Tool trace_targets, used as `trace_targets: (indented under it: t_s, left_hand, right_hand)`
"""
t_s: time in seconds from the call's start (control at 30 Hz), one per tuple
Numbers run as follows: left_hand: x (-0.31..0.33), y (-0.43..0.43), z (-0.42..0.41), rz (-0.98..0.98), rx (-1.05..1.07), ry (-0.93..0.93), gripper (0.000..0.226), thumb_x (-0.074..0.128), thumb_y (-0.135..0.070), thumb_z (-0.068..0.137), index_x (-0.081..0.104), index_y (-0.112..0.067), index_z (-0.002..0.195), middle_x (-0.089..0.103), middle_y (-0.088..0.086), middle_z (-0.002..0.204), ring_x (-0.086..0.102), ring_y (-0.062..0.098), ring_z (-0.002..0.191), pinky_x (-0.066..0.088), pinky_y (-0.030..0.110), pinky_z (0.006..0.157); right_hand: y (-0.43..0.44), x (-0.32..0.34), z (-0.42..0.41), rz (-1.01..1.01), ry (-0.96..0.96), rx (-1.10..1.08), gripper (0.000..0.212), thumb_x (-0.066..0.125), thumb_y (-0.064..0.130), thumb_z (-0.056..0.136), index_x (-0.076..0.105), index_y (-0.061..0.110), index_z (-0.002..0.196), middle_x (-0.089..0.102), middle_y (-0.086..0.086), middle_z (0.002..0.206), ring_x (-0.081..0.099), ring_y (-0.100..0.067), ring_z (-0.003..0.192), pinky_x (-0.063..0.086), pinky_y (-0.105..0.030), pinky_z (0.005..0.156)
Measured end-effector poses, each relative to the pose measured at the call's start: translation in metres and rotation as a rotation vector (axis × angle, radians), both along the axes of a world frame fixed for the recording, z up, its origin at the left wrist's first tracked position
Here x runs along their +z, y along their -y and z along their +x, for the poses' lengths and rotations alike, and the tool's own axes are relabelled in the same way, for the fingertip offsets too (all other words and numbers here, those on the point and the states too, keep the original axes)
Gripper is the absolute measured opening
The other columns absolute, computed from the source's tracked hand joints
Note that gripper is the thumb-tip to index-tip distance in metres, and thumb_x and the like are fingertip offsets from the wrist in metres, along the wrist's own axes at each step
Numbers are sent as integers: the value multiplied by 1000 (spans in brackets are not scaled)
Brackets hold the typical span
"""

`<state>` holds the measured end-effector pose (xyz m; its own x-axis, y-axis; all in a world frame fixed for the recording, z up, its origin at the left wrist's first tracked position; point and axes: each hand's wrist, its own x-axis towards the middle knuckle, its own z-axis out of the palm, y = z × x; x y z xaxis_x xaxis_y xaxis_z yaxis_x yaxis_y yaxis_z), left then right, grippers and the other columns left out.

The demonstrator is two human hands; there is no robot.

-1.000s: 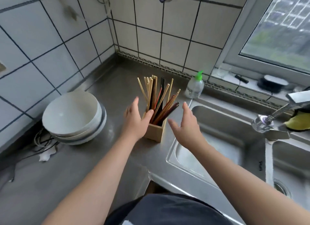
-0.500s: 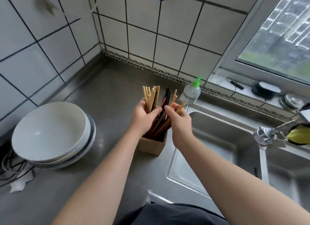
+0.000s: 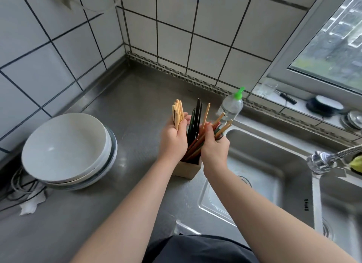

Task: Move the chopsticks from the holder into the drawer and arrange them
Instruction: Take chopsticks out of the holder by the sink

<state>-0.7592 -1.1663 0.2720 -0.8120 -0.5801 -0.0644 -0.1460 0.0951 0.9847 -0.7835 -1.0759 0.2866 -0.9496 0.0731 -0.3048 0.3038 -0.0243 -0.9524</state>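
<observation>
A square wooden holder [image 3: 187, 169] stands on the steel counter beside the sink. Several chopsticks stick up out of it. My left hand [image 3: 173, 139] grips a bunch of pale wooden chopsticks [image 3: 177, 112] on the holder's left side. My right hand [image 3: 214, 146] grips a bunch of brown and reddish chopsticks [image 3: 220, 125] that lean to the right. Between my hands, dark chopsticks [image 3: 195, 121] stand loose in the holder. No drawer is in view.
Stacked white bowls [image 3: 66, 151] sit at the left, with cables [image 3: 21, 190] beside them. A clear bottle with a green cap [image 3: 232, 105] stands behind the holder. The sink [image 3: 254, 164] and its tap [image 3: 323, 160] lie to the right. Tiled walls close the corner.
Both hands closed in from either side of the holder and took hold of the chopsticks. They have now drawn the two bunches apart, left and right.
</observation>
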Motion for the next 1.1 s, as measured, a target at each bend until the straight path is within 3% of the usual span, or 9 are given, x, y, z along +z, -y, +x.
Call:
trace_targets:
  t_s: [0.1, 0.2, 0.33, 0.4, 0.47, 0.57, 0.77, 0.97, 1.1]
  left_hand:
    - [3, -1, 2, -29, -33, -17, 28, 40, -22, 105, 59, -28, 124, 62, -27, 109, 55, -18, 102, 37, -4, 83]
    - [9, 0, 2, -90, -23, -21, 31, 39, -22, 105, 61, -22, 127, 61, -23, 94, 57, -13, 82, 43, 2, 73]
    - [23, -2, 1, -181, 29, -36, 22, 41, -23, 104, 61, -21, 111, 53, -9, 66, 49, 1, 52, 38, 19, 53]
    - [35, -2, 2, -184, 39, -84, 25, 42, -21, 104, 60, -24, 120, 62, -10, 83, 56, -5, 64, 45, 15, 59]
    - [46, 0, 1, -155, 25, -131, 32, 41, -19, 104, 57, -18, 132, 65, -10, 115, 58, -12, 98, 43, 3, 82]
    - [64, 3, 0, -143, 11, -210, 35, 40, -14, 105, 54, -11, 136, 60, -4, 132, 54, -1, 123, 41, 10, 99]
    - [107, 3, 1, -205, -57, -276, 36, 40, -16, 105, 52, -10, 138, 58, -1, 137, 52, 2, 127, 42, 14, 103]
    - [154, -15, 14, -318, -93, -363, 36, 41, -16, 105, 53, -9, 138, 58, -1, 138, 50, -2, 127, 39, 7, 100]
    - [179, -43, 22, -278, -153, -494, 33, 43, -10, 104, 55, -4, 134, 62, 3, 132, 56, 1, 123, 45, 19, 103]
  right_hand:
    - [-4, 7, 1, -64, -18, -11, 26, 52, 22, 98, 69, 20, 79, 74, 4, 76, 68, -3, 68, 51, -18, 64]
    - [-8, 18, 1, -73, -53, -23, 24, 52, 22, 98, 67, 23, 79, 72, 5, 76, 63, 2, 61, 50, -14, 64]
    - [-13, 32, -2, -129, -109, -5, 18, 49, 19, 100, 67, 19, 101, 74, 5, 98, 70, -2, 95, 52, -24, 91]
    - [-17, 41, -4, -145, -159, 16, 19, 47, 16, 101, 65, 17, 104, 74, 1, 103, 69, -6, 102, 50, -26, 96]
    - [-22, 51, -5, -171, -220, 30, 20, 45, 14, 101, 64, 12, 108, 73, -2, 106, 68, -10, 106, 50, -26, 98]
    - [-29, 71, -7, -201, -297, 44, 21, 44, 11, 101, 62, 6, 111, 73, -5, 105, 69, -15, 105, 52, -29, 97]
    - [-51, 114, -12, -270, -421, 15, 22, 44, 11, 102, 62, 1, 109, 73, -11, 104, 71, -19, 101, 54, -36, 95]
    - [-88, 153, -3, -403, -545, -38, 20, 45, 12, 101, 64, 7, 104, 74, -9, 102, 71, -22, 101, 53, -42, 97]
    - [-124, 166, 12, -450, -615, -78, 21, 45, 12, 101, 64, 6, 105, 73, -12, 105, 69, -26, 105, 52, -44, 98]
